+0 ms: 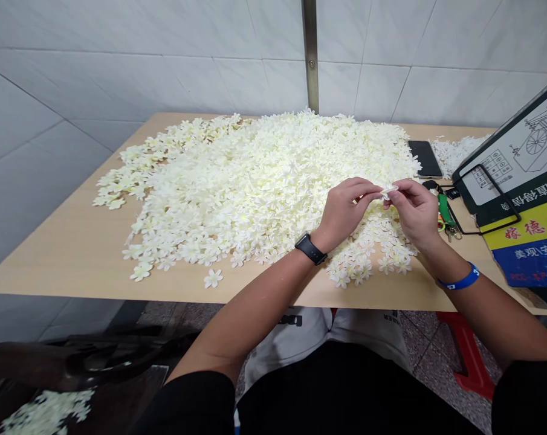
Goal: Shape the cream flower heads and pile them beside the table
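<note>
Between my two hands, above the right side of the heap, is a small white artificial flower. My left hand pinches its left side between thumb and fingers. The fingers of my right hand are closed on its right side. Below and behind them spreads a big heap of cream-white artificial flowers, with pale yellow centres. A smaller patch of flowers lies under my wrists near the table's front edge. One flower lies apart at the front.
On the wooden table, a phone lies right of the heap, beside small white pieces. Keys with a green tag, a black wire frame and a printed carton stand at right. More flowers lie low at left.
</note>
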A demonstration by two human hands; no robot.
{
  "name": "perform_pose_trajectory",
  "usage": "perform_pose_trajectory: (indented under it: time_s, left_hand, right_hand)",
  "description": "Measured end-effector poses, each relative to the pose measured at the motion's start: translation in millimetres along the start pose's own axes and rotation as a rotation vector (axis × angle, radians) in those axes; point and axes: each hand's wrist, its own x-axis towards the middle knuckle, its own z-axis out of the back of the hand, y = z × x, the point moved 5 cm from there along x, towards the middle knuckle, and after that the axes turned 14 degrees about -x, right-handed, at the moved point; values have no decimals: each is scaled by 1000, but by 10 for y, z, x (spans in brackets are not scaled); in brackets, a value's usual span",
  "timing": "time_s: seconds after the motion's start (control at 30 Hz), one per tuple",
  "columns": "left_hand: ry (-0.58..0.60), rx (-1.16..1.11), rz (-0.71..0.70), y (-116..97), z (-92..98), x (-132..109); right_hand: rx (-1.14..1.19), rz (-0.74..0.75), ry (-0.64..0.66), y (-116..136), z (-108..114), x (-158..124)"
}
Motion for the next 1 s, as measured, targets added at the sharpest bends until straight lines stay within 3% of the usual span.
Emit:
perform_pose_trajectory:
  time_s: [0.33,0.57,0.7,0.8,1.0]
  left_hand:
    - [11,5,-28,-1,-13,-7]
    - [-97,-215,197,18,13,12]
    - [-178,-214,274,66,81,29]
    - [-166,-122,251,99,100,34]
    - [-68,69,76,25,51,12]
  right_hand:
    - [18,-3,8,56,0,6]
    - [30,-25,4,27,5,9]
    - [61,-24,-37,-31,25,23]
    - [50,-26,-40,-37,24,31]
    - [4,-32,-46,-2,25,21]
